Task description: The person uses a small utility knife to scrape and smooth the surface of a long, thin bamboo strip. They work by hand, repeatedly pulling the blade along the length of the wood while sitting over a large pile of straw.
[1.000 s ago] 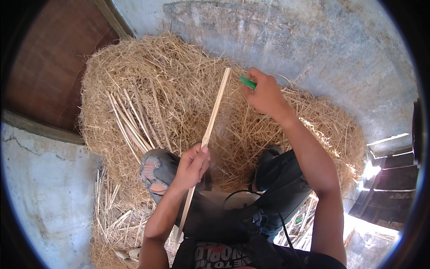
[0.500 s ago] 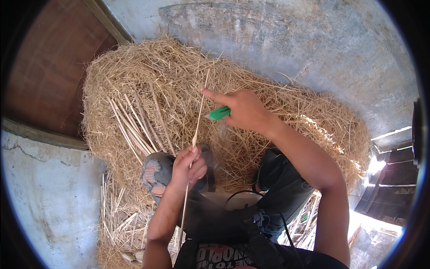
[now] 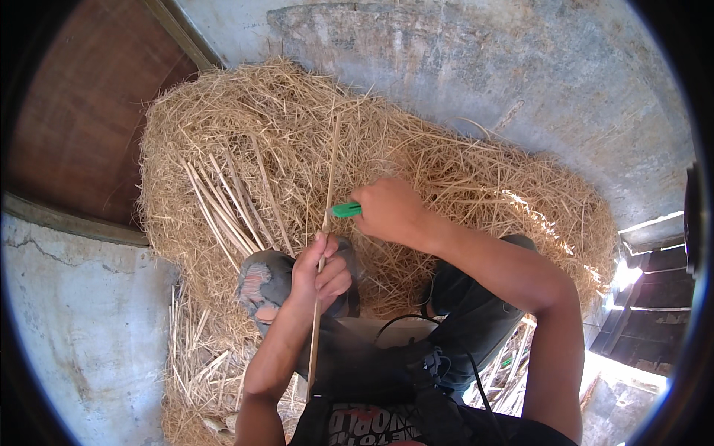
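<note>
Honestly, my left hand [image 3: 320, 275] grips the thin strip [image 3: 333, 163], my right hand [image 3: 394, 212] the green cutter [image 3: 346, 209], so pressing too hard could skid its blade [image 3: 329, 212] into my thumb [image 3: 319, 241]

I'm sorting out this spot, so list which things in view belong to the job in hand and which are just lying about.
In the job:
- Long pale strip, gripped by the left hand
- Green cutter, held in the right hand
- Loose strips near the left knee, probably similar stock

Lying about:
- Straw pile
- Scattered pale pieces, lower left
</note>
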Demonstrator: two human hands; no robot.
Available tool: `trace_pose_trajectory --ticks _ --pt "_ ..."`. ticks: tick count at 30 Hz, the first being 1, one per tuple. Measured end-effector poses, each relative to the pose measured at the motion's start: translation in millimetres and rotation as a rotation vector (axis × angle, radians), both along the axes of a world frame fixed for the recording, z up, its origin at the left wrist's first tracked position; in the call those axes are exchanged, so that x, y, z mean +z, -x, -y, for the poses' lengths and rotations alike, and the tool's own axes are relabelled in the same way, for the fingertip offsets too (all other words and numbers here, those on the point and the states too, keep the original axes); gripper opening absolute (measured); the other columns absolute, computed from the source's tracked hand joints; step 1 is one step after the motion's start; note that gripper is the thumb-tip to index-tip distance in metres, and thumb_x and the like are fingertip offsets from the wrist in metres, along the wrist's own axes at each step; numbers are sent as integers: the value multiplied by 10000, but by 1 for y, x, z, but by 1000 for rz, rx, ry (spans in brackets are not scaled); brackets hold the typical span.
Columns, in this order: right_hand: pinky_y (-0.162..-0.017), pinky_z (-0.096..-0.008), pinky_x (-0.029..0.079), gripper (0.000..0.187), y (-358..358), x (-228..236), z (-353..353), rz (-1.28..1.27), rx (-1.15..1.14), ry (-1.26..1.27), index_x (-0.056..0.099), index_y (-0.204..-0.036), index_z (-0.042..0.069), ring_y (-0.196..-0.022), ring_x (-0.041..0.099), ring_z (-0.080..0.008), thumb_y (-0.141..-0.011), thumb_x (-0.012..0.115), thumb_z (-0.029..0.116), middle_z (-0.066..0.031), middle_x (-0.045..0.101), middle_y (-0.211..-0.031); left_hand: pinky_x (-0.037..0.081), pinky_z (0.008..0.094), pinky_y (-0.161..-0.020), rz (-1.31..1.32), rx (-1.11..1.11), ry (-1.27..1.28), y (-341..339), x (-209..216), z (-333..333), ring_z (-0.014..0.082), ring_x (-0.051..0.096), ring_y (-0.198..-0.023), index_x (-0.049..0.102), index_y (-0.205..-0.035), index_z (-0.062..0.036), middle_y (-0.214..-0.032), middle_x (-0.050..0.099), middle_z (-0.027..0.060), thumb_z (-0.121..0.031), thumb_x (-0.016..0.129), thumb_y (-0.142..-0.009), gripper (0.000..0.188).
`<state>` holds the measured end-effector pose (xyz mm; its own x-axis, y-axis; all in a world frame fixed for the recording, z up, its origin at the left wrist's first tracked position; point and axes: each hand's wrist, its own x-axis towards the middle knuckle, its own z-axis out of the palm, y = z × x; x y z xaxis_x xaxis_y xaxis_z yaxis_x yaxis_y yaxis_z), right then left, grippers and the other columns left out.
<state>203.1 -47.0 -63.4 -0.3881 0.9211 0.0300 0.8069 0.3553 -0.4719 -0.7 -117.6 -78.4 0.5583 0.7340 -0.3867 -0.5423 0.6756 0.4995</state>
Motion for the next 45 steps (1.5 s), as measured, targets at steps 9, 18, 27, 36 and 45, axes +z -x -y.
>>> trace_pose_trajectory --ticks 9,18,27,36,45 --pt "-664 -509 569 172 9 -9 -1 86 -18 78 710 -798 8 -743 710 -418 -820 634 160 -238 702 -772 175 235 -401 -231 7 -43 -4 1 5 57 211 -351 450 -898 -177 -476 263 -83 -521 453 -1071 385" --pt "-609 -491 571 145 8 -13 -20 122 -29 -140 701 -797 24 -712 721 -378 -829 611 133 -217 711 -774 170 237 -401 -307 33 -68 -3 6 1 58 209 -364 456 -889 -164 -494 262 -79 -505 507 -1054 383" --pt "-639 -423 583 295 -154 8 -105 241 -705 -159 723 -905 1 -726 719 -298 -964 600 263 -175 734 -854 176 253 -390 -105 -220 -196 5 -2 28 72 242 -371 427 -842 -162 -497 267 -57 -489 488 -1061 398" --pt "-698 -487 577 179 -102 32 -51 -4 -431 -49 727 -921 -8 -709 698 -382 -888 647 149 -209 713 -792 174 247 -386 62 -95 -25 5 0 10 76 223 -341 431 -835 -207 -451 286 -72 -505 459 -1066 378" --pt "-645 -500 578 171 4 9 13 77 -44 29 723 -830 20 -726 724 -383 -845 607 144 -202 711 -769 184 236 -397 -84 -45 -2 2 0 9 67 215 -353 443 -839 -191 -467 269 -73 -502 493 -1056 383"
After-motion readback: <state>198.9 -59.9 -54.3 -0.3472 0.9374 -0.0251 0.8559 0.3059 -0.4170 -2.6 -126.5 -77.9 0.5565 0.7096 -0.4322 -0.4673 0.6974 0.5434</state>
